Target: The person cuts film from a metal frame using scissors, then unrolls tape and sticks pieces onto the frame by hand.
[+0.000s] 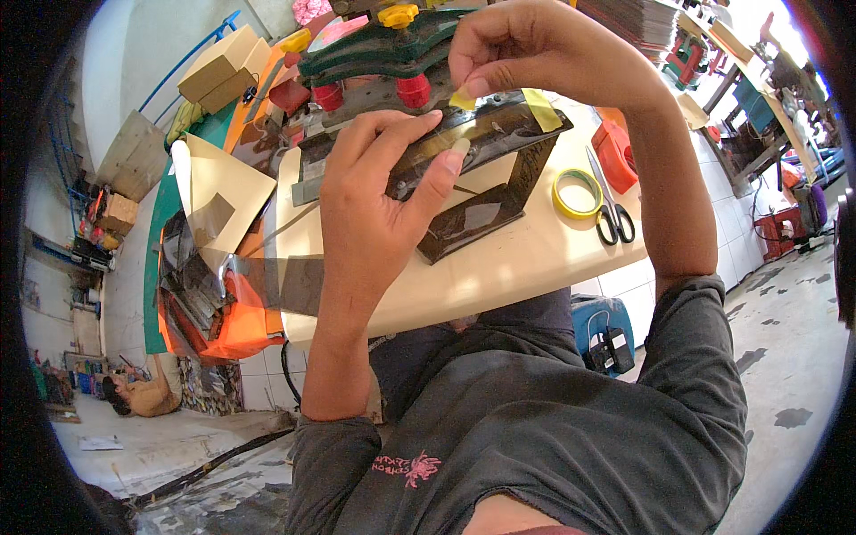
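Note:
My left hand lies with fingers and thumb spread on top of a dark, glossy box-like frame on the table. At its upper edge, my right hand pinches a short strip of yellow tape between thumb and fingertips. Another yellow tape piece sticks across the frame's right end. Beside the frame, to the right, lie a roll of yellow tape and black-handled scissors. My left fingers partly cover the frame's near left side.
A dark green clamp-like tool with red feet stands behind the frame. An orange-red tape dispenser sits at the right of the cream tabletop. Folded cream card and dark clear sheets crowd the left. Another person is far left.

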`<state>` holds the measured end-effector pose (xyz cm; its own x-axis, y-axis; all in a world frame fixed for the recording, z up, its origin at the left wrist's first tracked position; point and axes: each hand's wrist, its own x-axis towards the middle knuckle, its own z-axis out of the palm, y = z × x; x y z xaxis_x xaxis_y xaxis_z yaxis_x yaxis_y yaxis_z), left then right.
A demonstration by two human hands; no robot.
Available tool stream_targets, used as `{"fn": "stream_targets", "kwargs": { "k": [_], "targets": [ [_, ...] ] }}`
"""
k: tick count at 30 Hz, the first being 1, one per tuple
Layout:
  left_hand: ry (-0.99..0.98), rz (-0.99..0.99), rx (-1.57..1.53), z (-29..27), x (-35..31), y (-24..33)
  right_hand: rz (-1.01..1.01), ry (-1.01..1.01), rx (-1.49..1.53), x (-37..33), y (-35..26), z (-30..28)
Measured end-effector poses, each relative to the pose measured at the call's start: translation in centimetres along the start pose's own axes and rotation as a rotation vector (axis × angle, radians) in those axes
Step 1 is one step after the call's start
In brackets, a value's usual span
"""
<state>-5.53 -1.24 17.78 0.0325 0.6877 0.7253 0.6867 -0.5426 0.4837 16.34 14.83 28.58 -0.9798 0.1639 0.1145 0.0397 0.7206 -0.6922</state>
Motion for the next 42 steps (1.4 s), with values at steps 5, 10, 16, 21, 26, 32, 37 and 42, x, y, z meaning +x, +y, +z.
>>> {"fn": "stream_targets", "kwargs": {
  "k": [5, 10, 16, 21, 26, 32, 37, 42],
  "targets": [
    [0.021, 0.021, 0.016, 0.1, 0.1, -0.4, -0.087, 0.082, -0.128, 1.8, 2.5, 1.9],
    [0.032, 0.021, 0.032, 0.1, 0.2, -0.6, -0.06, -0.021, -0.29, 2.6, 1.4, 1.6],
    [0.03, 0.014, 0.004, 0.1, 0.1, -0.2, 0.072, 0.014, -0.233, 2.9, 0.4, 2.0],
    [0.036, 0.039, 0.011, 0.1, 0.1, -0.4, 0.137, 0.023, -0.264, 3.1, 0.0, 2.3],
    [0.039, 0.054, 0.009, 0.2, 0.1, -0.5, 0.121, 0.021, -0.244, 3.2, 0.6, 2.4],
    [0.045, 0.057, 0.001, 0.3, 0.1, -0.6, 0.108, 0.043, -0.259, 3.3, 1.7, 2.8],
    [0.039, 0.028, -0.009, 0.2, 0.0, -0.7, 0.093, 0.172, -0.267, 2.9, 1.4, 3.6],
    [0.038, 0.03, -0.003, 0.3, 0.0, -0.7, 0.153, 0.156, -0.253, 2.6, 1.1, 3.7]
  ]
}}
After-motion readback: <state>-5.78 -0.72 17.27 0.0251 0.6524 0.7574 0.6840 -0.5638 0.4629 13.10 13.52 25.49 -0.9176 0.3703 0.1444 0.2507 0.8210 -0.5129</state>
